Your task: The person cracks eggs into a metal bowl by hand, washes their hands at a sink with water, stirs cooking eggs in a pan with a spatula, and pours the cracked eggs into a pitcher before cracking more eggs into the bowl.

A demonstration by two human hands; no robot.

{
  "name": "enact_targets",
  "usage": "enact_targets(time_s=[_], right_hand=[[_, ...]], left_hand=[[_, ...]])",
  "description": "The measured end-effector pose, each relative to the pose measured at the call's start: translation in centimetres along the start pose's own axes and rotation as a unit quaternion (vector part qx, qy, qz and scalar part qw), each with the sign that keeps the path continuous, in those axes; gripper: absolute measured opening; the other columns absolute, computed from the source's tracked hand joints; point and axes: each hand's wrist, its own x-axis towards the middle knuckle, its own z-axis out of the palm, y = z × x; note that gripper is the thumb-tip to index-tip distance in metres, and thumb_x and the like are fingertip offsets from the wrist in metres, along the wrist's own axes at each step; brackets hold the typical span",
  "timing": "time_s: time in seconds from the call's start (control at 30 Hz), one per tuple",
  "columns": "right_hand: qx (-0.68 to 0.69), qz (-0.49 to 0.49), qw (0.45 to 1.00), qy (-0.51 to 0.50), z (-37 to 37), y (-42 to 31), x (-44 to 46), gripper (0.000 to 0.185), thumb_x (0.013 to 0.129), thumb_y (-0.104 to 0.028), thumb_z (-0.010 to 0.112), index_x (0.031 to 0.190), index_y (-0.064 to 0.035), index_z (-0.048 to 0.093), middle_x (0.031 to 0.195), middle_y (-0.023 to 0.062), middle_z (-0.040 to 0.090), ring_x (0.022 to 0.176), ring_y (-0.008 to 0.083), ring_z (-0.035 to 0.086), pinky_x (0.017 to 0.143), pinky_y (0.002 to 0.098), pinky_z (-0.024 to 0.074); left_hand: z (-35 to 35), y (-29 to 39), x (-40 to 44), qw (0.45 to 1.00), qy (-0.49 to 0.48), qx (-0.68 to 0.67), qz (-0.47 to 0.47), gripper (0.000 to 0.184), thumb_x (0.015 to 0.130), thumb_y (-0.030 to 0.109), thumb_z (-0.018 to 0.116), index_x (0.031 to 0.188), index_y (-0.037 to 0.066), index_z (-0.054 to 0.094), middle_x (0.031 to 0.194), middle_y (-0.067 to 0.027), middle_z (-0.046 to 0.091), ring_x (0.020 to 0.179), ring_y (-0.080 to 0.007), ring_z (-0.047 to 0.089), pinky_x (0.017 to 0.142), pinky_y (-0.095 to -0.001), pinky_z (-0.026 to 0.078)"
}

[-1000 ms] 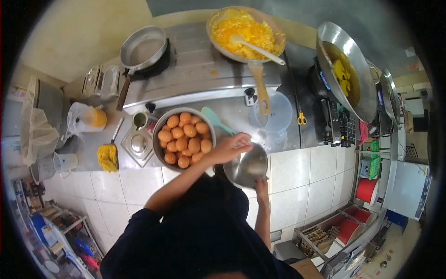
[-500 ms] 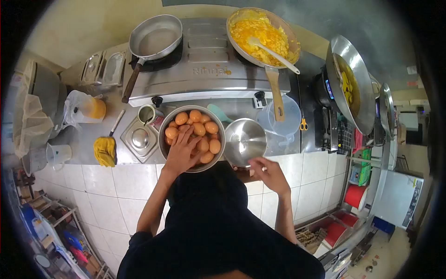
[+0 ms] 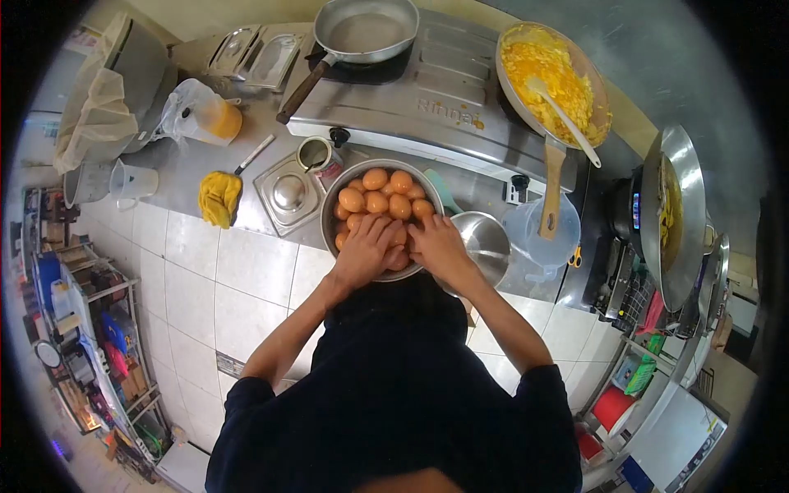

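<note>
A steel bowl (image 3: 328, 215) full of brown eggs (image 3: 376, 178) sits at the counter's front edge. Both hands are inside it. My left hand (image 3: 367, 248) lies over the eggs at the near side, its fingers curled down around one. Just to its right, my right hand (image 3: 441, 248) has its fingers bent around an egg by the bowl's wall; the fingertips are partly hidden. A smaller steel bowl (image 3: 485, 238) stands close on the right, partly behind my right forearm.
Behind the bowls is a stove with a grey frying pan (image 3: 366, 33) and a pan of scrambled egg (image 3: 538, 70), its wooden handle (image 3: 551, 189) jutting over a clear plastic jug (image 3: 526, 230). A lidded steel container (image 3: 288, 195), yellow cloth (image 3: 219, 199) and large wok (image 3: 686, 205) flank the work area.
My right hand has moved left from beside the smaller bowl into the egg bowl. My left hand has shifted to the bowl's near side. The whole view has turned.
</note>
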Motion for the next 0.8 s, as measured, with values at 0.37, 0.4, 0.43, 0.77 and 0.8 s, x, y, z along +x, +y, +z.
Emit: enact_targets(time_s=[0.37, 0.4, 0.43, 0.77, 0.8], right_hand=[[0.659, 0.203, 0.694, 0.205, -1.3, -1.2, -5.3, 0.051, 0.084, -0.012, 0.076, 0.130, -0.0061, 0.053, 0.123, 0.0098, 0.059, 0.112, 0.0171, 0.058, 0.092, 0.0310, 0.0504], [0.696, 0.235, 0.630, 0.251, -1.4, -2.0, -5.5, 0.051, 0.084, -0.012, 0.076, 0.129, -0.0053, 0.054, 0.121, 0.0102, 0.060, 0.110, 0.0178, 0.059, 0.093, 0.0303, 0.0498], [0.582, 0.205, 0.709, 0.342, -0.6, -2.3, -5.4, 0.051, 0.082, -0.009, 0.078, 0.127, -0.0037, 0.055, 0.120, 0.0114, 0.061, 0.107, 0.0192, 0.061, 0.093, 0.0320, 0.0508], [0.271, 0.189, 0.787, 0.522, -4.1, -5.0, -5.8, 0.051, 0.069, -0.008, 0.087, 0.115, -0.0051, 0.066, 0.115, 0.0142, 0.066, 0.105, 0.0293, 0.065, 0.088, 0.0348, 0.0536], [0.268, 0.194, 0.784, 0.524, -4.0, -5.0, -6.3, 0.051, 0.069, -0.008, 0.087, 0.115, -0.0051, 0.066, 0.115, 0.0142, 0.066, 0.105, 0.0293, 0.065, 0.088, 0.0348, 0.0536]], left_hand=[[0.4, -0.9, 0.4, 0.959, 0.077, -0.261, -0.076, 0.028, 0.094, 0.019, 0.056, 0.120, 0.007, 0.056, 0.110, -0.0143, 0.056, 0.100, -0.0294, 0.056, 0.087, -0.0412, 0.047], [0.2, -0.4, 0.8, 0.960, 0.071, -0.263, -0.070, 0.028, 0.094, 0.019, 0.056, 0.120, 0.007, 0.056, 0.110, -0.0143, 0.056, 0.100, -0.0294, 0.056, 0.087, -0.0412, 0.047], [0.0, 0.5, 1.5, 0.877, 0.102, -0.434, -0.179, 0.029, 0.100, 0.023, 0.049, 0.123, 0.006, 0.053, 0.108, -0.0126, 0.056, 0.097, -0.0261, 0.058, 0.084, -0.0391, 0.048], [0.0, 7.3, 5.6, 0.605, 0.007, -0.760, -0.236, 0.062, 0.105, 0.053, 0.020, 0.139, 0.005, 0.038, 0.128, -0.0117, 0.050, 0.114, -0.0222, 0.053, 0.100, -0.0361, 0.043], [0.0, 7.7, 5.6, 0.632, 0.002, -0.747, -0.209, 0.064, 0.104, 0.054, 0.020, 0.142, 0.005, 0.037, 0.132, -0.0122, 0.047, 0.120, -0.0232, 0.050, 0.105, -0.0362, 0.039]])
